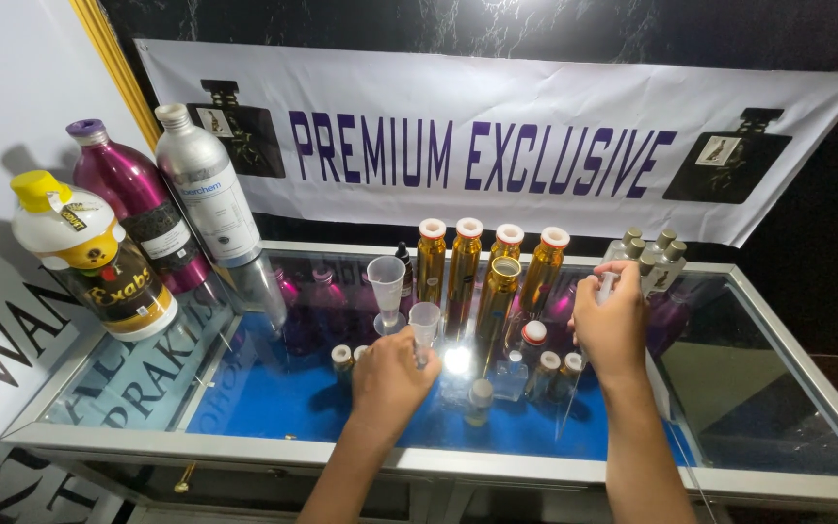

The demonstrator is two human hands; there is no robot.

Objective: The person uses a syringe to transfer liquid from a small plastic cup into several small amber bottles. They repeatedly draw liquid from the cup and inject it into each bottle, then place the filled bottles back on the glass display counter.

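Small clear measuring cup (425, 320) stands on our glass surface (788, 408), pinched at its stem by our left hand (392, 376); our right hand (613, 325) is curled around a syringe (606, 285) near the gold bottles (465, 262).

A white banner (497, 146) with purple lettering and perfume-bottle emblems hangs across a black marbled wall at twelve o'clock. At ten o'clock, three large bottles lean together on a glass-topped display counter (788, 388): a silver aluminium bottle (208, 189), a magenta bottle (138, 204) with a purple cap, and a white bottle (89, 257) with a yellow cap. Four amber bottles (487, 262) with white caps stand in a row at centre. A cluster of small clear spray bottles (654, 254) sits at two o'clock. Blue lining (273, 388) shows beneath the glass.
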